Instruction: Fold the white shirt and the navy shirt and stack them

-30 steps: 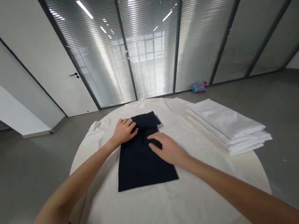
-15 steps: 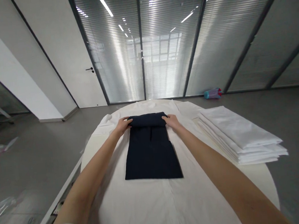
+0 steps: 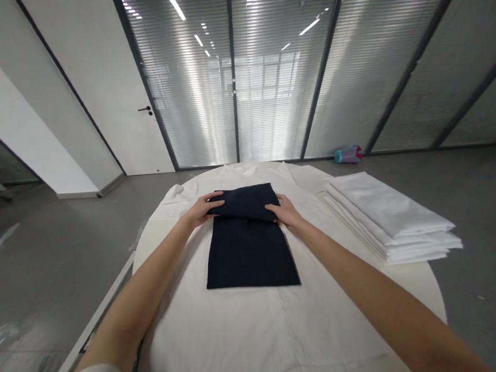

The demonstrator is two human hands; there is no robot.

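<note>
A dark navy folded cloth (image 3: 249, 252) lies on a white cloth (image 3: 226, 338) spread over the round table. Its far part is folded over into a flap that lies across the lower panel. On the flap's left end is my left hand (image 3: 200, 209), closed with fingers on top of the fabric. My right hand (image 3: 286, 210) pinches the flap's right edge, its thumb on top and its other fingers partly hidden beneath. The flap slants slightly, its right side nearer to me.
A stack of folded white cloths (image 3: 393, 214) sits at the table's right side. The pale table rim (image 3: 436, 302) shows below it. Behind stand glass partitions with blinds and a white door (image 3: 135, 144). A blue and red bundle (image 3: 348, 154) and plastic bags (image 3: 1, 341) lie on the floor.
The rolled far end of the navy cloth has become a wider, flatter flap, and its right side has come nearer to me with my right hand. My left hand has shifted slightly left.
</note>
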